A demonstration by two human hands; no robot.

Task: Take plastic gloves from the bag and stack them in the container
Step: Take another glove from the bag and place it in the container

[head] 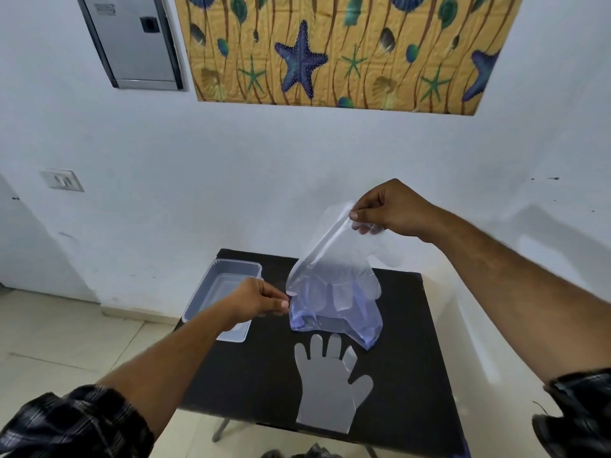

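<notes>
1. A person stood at a small black table (406, 375), seen from above.
2. At centre frame, the right hand (393, 209) was raised, its fingers (355, 214) pinched together on the top edge of a clear bag (334, 276) that hung down to the table.
3. Lower and left of it, the left hand (261, 299) pinched the bag's lower left edge; gloves showed bluish inside, near its bottom.
4. One glove (330, 388) lay flat on the table at lower centre, fingers pointing away.
5. An empty clear container (228, 269) sat at left of centre, partly behind the left hand.
6. The gloves looked feather-light, limp, slippery and clingy; pinching one at the cuff would likely work best.
7. Both forearms reached forward, sleeves rolled.
</notes>
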